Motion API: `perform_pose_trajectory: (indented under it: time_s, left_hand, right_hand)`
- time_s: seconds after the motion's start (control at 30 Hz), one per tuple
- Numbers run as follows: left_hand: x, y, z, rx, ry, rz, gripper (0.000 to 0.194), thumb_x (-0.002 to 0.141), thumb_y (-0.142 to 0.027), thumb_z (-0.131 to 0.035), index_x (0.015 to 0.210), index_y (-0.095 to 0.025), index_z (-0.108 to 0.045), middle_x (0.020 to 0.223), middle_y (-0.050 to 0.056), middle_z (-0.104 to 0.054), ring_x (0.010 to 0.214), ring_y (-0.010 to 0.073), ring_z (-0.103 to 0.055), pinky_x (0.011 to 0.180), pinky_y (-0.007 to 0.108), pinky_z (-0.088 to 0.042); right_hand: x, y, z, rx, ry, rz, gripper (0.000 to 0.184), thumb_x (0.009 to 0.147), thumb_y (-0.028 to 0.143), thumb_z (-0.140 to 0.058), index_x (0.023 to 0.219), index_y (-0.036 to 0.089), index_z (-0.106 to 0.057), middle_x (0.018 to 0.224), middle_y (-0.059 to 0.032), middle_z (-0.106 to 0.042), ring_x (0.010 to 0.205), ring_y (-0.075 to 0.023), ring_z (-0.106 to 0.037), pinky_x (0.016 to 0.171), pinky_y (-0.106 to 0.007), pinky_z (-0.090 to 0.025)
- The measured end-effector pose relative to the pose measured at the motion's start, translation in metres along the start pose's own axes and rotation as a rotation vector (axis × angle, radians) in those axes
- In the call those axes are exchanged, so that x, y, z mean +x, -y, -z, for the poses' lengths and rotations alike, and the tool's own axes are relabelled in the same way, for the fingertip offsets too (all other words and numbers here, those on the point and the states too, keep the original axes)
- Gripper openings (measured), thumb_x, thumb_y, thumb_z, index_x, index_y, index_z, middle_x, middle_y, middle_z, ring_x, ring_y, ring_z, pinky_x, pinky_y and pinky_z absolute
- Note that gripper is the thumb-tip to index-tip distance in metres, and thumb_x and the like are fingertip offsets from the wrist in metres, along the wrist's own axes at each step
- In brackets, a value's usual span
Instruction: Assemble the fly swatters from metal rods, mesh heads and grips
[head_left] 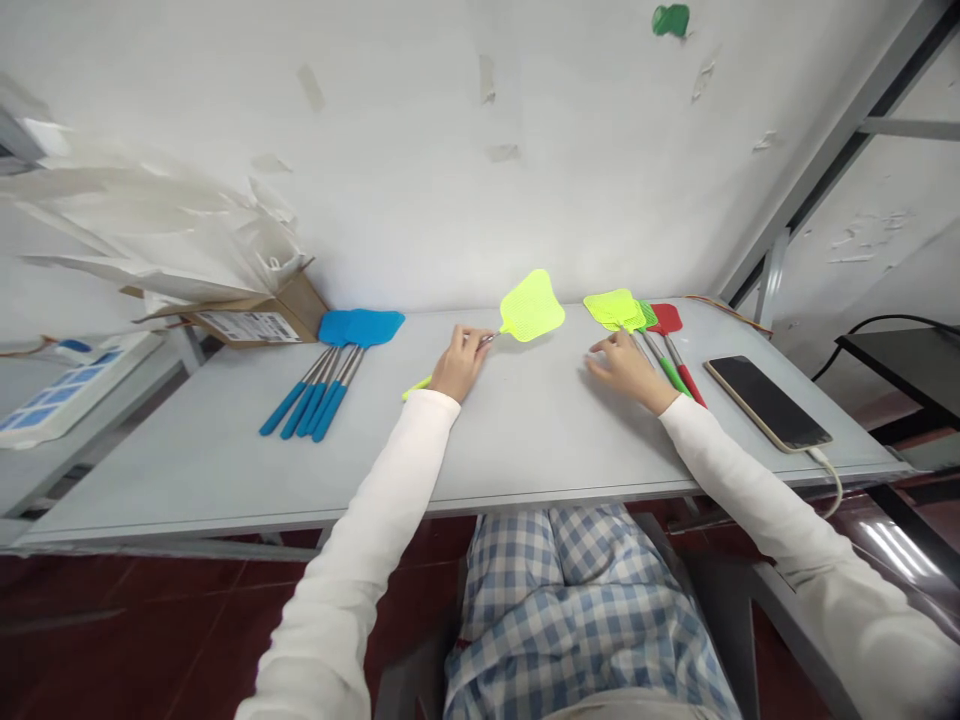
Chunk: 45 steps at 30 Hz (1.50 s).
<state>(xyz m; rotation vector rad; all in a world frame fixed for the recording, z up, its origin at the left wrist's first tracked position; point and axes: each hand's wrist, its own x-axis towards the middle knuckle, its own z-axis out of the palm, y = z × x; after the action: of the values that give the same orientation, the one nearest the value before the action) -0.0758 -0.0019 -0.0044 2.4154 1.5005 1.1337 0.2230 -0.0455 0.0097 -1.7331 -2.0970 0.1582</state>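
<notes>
My left hand [459, 362] is closed round the metal shaft of a yellow-green fly swatter [532, 305]. Its mesh head is raised toward the wall, and a bit of its yellow handle shows left of my wrist. My right hand [628, 370], fingers apart, is over the table beside another yellow-green fly swatter [611, 306]. That swatter's handle is hidden behind the hand, so I cannot tell whether they touch. Next to it lie a green fly swatter [673, 372] and a red fly swatter [666, 319]. Several blue fly swatters [375, 328] lie fanned together at the left.
On the grey table [495, 450], a phone [769, 402] with a white cable [829, 468] lies at the right. An open cardboard box [296, 310] stands at the back left, near a white and blue object [67, 390]. The white wall [420, 170] bounds the back.
</notes>
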Motion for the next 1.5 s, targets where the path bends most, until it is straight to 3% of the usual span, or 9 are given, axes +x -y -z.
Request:
perform_pose_trajectory:
  time_s: [0.07,0.17,0.3,0.43,0.6,0.77,1.07,1.27,1.5]
  left_hand:
    - [-0.001,-0.009,-0.008,-0.12,-0.01,-0.091,0.03,0.097,-0.035,-0.044,0.116,-0.019,-0.06,0.111,0.01,-0.054,0.098,0.0176,-0.061,0.09,0.033,-0.051]
    - [-0.003,-0.025,-0.016,-0.202,0.0,-0.188,0.031,0.097,-0.038,-0.042,0.114,-0.019,-0.06,0.107,0.01,-0.056,0.096,0.0173,-0.06,0.09,0.033,-0.052]
    - [-0.008,-0.042,-0.022,-0.179,-0.026,-0.2,0.033,0.098,-0.04,-0.039,0.115,-0.02,-0.059,0.106,0.011,-0.06,0.097,0.0196,-0.06,0.089,0.034,-0.051]
    - [-0.005,-0.046,-0.029,-0.098,-0.067,-0.133,0.033,0.099,-0.04,-0.038,0.11,-0.018,-0.059,0.104,0.013,-0.062,0.097,0.0223,-0.06,0.09,0.036,-0.047]
    - [0.005,-0.047,-0.039,0.001,-0.052,0.013,0.031,0.099,-0.041,-0.038,0.102,-0.018,-0.058,0.102,0.014,-0.063,0.094,0.0235,-0.061,0.084,0.033,-0.045]
    - [0.014,-0.061,-0.048,0.091,0.032,0.134,0.031,0.099,-0.043,-0.037,0.109,-0.019,-0.054,0.112,0.013,-0.063,0.094,0.0236,-0.066,0.072,0.029,-0.046]
    - [0.019,-0.098,-0.05,0.299,0.363,0.156,0.044,0.102,-0.043,-0.017,0.129,-0.019,-0.043,0.108,0.013,-0.069,0.096,0.0262,-0.07,0.078,0.033,-0.049]
    - [0.02,-0.098,-0.048,0.365,0.358,0.128,0.047,0.102,-0.043,-0.012,0.132,-0.019,-0.039,0.108,0.014,-0.069,0.096,0.0253,-0.07,0.076,0.031,-0.049]
    - [0.02,-0.098,-0.048,0.371,0.337,0.121,0.048,0.102,-0.045,-0.013,0.126,-0.016,-0.043,0.108,0.014,-0.07,0.095,0.0271,-0.071,0.073,0.032,-0.05]
  right_hand:
    - [0.004,0.015,-0.01,0.32,0.151,0.126,0.046,0.088,0.041,-0.057,0.125,0.014,-0.059,0.123,-0.0178,-0.054,0.109,-0.0256,-0.057,0.1,-0.044,-0.045]
    - [0.009,0.041,-0.022,0.763,0.291,0.159,0.058,0.086,0.051,-0.058,0.136,0.023,-0.051,0.14,-0.0136,-0.05,0.111,-0.0212,-0.059,0.097,-0.04,-0.05]
    - [0.02,0.068,-0.031,1.214,0.273,0.127,0.051,0.09,0.058,-0.047,0.134,0.031,-0.053,0.141,-0.0068,-0.054,0.118,-0.0211,-0.058,0.092,-0.038,-0.053]
    - [0.038,0.081,-0.039,1.434,0.199,-0.036,0.052,0.093,0.062,-0.035,0.128,0.029,-0.054,0.137,-0.0065,-0.059,0.12,-0.0206,-0.057,0.098,-0.04,-0.05]
    - [0.051,0.087,-0.054,1.491,0.148,-0.096,0.05,0.092,0.064,-0.036,0.12,0.028,-0.057,0.134,-0.0069,-0.061,0.12,-0.0197,-0.058,0.098,-0.039,-0.05]
    - [0.054,0.078,-0.064,1.458,0.047,-0.111,0.042,0.091,0.059,-0.045,0.11,0.025,-0.063,0.12,-0.0072,-0.067,0.113,-0.0196,-0.061,0.094,-0.038,-0.051]
    - [0.061,0.062,-0.061,1.591,-0.208,-0.539,0.015,0.094,0.029,-0.052,0.085,0.02,-0.061,0.077,0.0002,-0.071,0.076,-0.012,-0.066,0.086,-0.028,-0.054]
    - [0.058,0.071,-0.046,1.63,-0.246,-0.545,0.022,0.096,0.019,-0.047,0.079,0.019,-0.061,0.069,0.0015,-0.07,0.063,-0.0097,-0.062,0.081,-0.027,-0.054]
    - [0.057,0.071,-0.042,1.663,-0.268,-0.507,0.017,0.094,0.021,-0.053,0.079,0.017,-0.061,0.069,0.0,-0.069,0.07,-0.0116,-0.065,0.082,-0.028,-0.052]
